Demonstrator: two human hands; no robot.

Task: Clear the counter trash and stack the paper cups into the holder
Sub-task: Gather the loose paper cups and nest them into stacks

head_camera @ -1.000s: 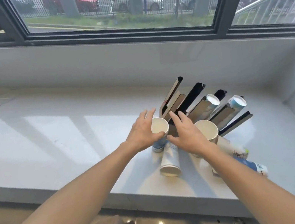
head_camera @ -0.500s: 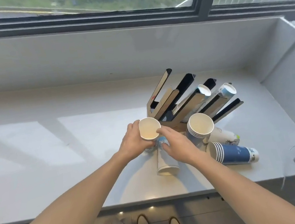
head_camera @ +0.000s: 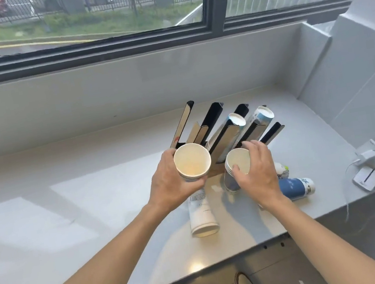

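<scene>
A fan-shaped cup holder [head_camera: 216, 124] with dark slanted channels stands on the grey counter [head_camera: 67, 199]; two of its right channels hold cup stacks [head_camera: 262, 114]. My left hand [head_camera: 171, 184] grips an upright paper cup [head_camera: 192, 161], raised in front of the holder. My right hand [head_camera: 256, 172] is wrapped around a stack of nested cups [head_camera: 237, 163] standing just right of it. A white cup stack [head_camera: 201, 214] lies on its side below my left hand. A blue cup stack [head_camera: 296, 188] lies on its side behind my right wrist.
A white wall [head_camera: 360, 100] closes the counter on the right. A white charger and small device [head_camera: 366, 176] with thin cables sit at the counter's right end. The window sill wall runs behind the holder. The counter's front edge is near my shoes.
My left hand has lifted its cup higher and closer to the camera. My right hand has moved right, off that cup, onto the nested stack.
</scene>
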